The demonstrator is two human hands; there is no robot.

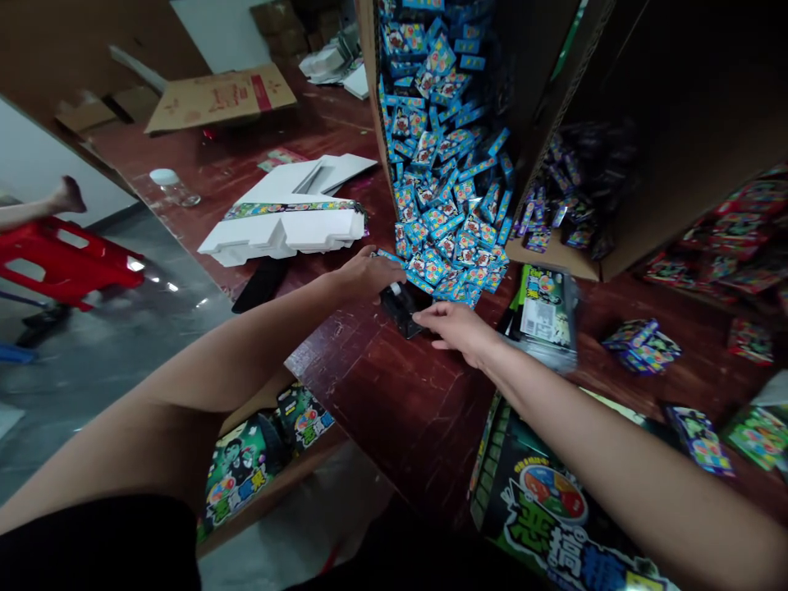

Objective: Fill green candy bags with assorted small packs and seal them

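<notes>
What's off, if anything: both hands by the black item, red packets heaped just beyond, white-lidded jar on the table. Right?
Colour's wrong: the head view shows the packets heaped just beyond are blue. Rest holds: left hand and right hand by the black item, jar on the table.

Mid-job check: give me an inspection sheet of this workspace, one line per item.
Surface: dark red table, scuffed in places.
Job's things: black object on the table; blue packets heaped in a cardboard box and spilling out.
Clutter: white card stack, clear jar, loose purple packets.
Hands: left hand beside the black object, grip unclear; right hand with fingers at the object's edge.
Cables: nothing seen.
Surroundings: red stool and grey floor.
</notes>
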